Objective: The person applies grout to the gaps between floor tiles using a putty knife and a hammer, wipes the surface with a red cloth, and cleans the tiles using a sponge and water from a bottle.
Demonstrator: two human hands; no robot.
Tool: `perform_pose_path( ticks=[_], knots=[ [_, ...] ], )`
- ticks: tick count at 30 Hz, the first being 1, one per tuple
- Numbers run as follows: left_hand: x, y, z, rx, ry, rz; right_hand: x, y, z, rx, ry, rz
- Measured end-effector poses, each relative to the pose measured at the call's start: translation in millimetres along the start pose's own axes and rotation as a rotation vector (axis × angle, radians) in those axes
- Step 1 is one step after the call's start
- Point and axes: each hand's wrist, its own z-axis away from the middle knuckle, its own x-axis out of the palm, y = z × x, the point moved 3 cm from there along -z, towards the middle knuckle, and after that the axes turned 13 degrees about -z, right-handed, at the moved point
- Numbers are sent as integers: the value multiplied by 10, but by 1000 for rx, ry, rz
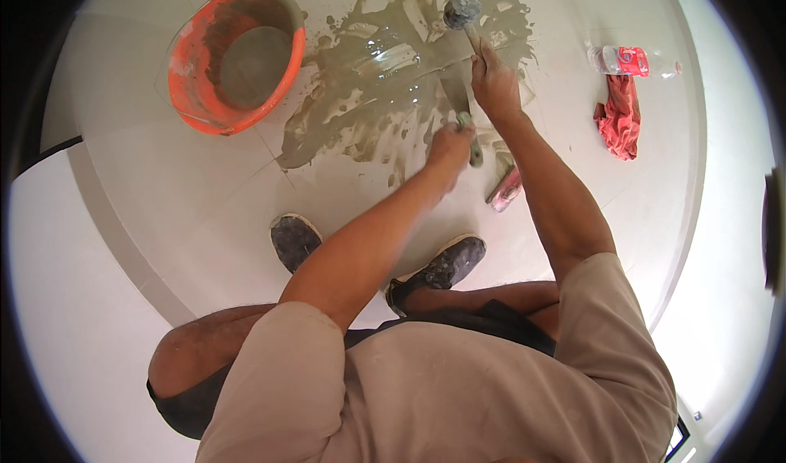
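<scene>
My right hand (495,86) is closed on the pale handle of a mallet-like tool with a lumpy grey head (463,11), held over the smeared grey-green wet material (360,78) on the floor. Below it, my left hand (449,148) grips a putty knife by its green handle (476,153); the metal blade (455,90) points away from me across the smear. A pink tool (505,191), partly behind my right forearm, lies just right of the smear.
An orange bucket (291,66) with grey sludge inside stands at the upper left. At the right, a plastic bottle with a red label (632,62) lies beside a crumpled red cloth (620,119). My shoes (295,242) rest on the pale tiled floor (205,209), between white walls.
</scene>
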Motion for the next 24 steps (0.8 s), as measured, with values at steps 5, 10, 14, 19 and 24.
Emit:
perform_pose_path(
  ticks=[5, 10, 14, 19, 24],
  knots=[
    [87, -424, 441, -86, 37, 42, -20, 27, -22, 34, -18, -18],
    [-169, -255, 285, -35, 80, 154, 36, -71, -54, 12, 14, -19],
    [-172, -81, 119, -87, -12, 198, 70, -139, -50, -7, -13, 9],
    [-38, -11, 40, 32, 10, 203, 76, -223, -67, 10, -2, -43],
    [216, -160, 221, -126, -208, 94, 4, -46, -42, -43, -1, -36]
  ],
)
